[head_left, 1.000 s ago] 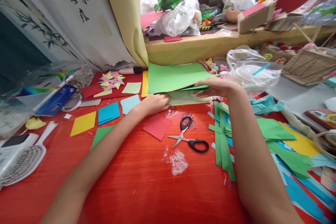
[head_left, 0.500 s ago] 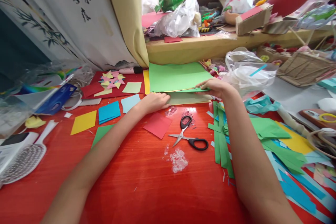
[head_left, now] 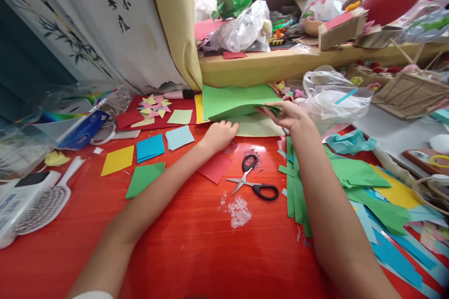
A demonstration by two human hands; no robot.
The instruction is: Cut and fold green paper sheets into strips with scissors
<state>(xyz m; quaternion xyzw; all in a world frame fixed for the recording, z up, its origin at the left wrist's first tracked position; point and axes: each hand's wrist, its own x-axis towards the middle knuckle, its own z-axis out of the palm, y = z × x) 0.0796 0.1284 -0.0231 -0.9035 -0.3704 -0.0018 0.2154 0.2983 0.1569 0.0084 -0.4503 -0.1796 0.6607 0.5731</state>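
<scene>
My right hand (head_left: 286, 114) pinches the near right corner of a green paper sheet (head_left: 235, 99) and lifts it off a stack at the far side of the red table (head_left: 196, 247). A pale green sheet (head_left: 257, 127) shows underneath. My left hand (head_left: 220, 134) rests with curled fingers on the near edge of that pale sheet. Black-handled scissors (head_left: 253, 182) lie just in front of both hands, beside a red paper square (head_left: 216, 167).
Coloured squares lie to the left: yellow (head_left: 118, 160), blue (head_left: 150, 146), green (head_left: 144, 178). Green paper strips (head_left: 296, 191) and scraps spread right. A hairbrush (head_left: 42, 203) lies far left. Clear plastic bags (head_left: 335, 98) and a cluttered yellow ledge (head_left: 280, 63) stand behind.
My right hand has raised the green sheet's corner higher, baring more of the pale sheet. My left hand slid slightly right along the stack's edge.
</scene>
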